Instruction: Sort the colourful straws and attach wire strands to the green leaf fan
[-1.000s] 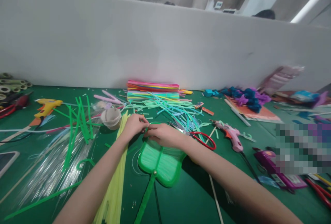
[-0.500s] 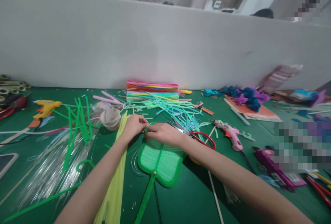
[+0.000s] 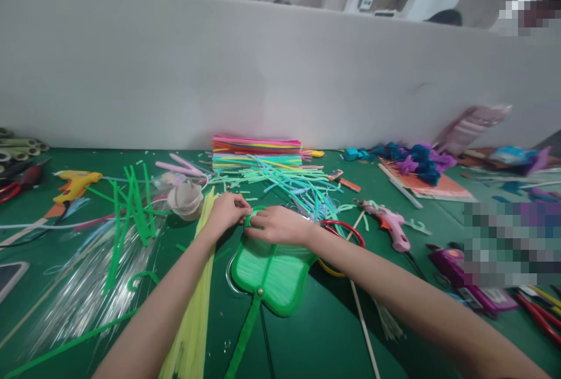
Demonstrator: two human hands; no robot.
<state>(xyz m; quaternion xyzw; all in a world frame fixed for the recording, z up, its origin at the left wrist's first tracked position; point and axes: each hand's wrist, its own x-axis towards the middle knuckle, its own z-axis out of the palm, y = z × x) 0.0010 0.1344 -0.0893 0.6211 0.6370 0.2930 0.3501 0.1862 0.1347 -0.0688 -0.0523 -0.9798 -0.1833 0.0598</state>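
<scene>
A green fan-shaped piece [image 3: 272,285] with a fuzzy rim, a centre rib and a small bead lies in front of me, its wrapped stem pointing down toward me. At its upper left edge, my left hand [image 3: 230,212] pinches a green pipe cleaner [image 3: 256,211] between thumb and fingertips. My right hand [image 3: 280,226] is laid over the top of the fan, its fingers closed on the upper rim and hiding it. Red-handled scissors [image 3: 346,233] lie partly under my right forearm. Yellow pipe cleaners [image 3: 193,309] run beneath my left forearm.
A paper cup [image 3: 185,199] stands left of my hands, near green pipe cleaners [image 3: 135,209] and a yellow glue gun [image 3: 75,185]. Multicoloured strips [image 3: 256,146] are stacked by the white partition [image 3: 263,75]. A pink glue gun [image 3: 394,227] and purple device [image 3: 473,285] sit right.
My hands stay nearly in place at the fan's upper edge; the right fingers have shifted slightly, and more of a small green loop shows between the hands. The view has moved a little.
</scene>
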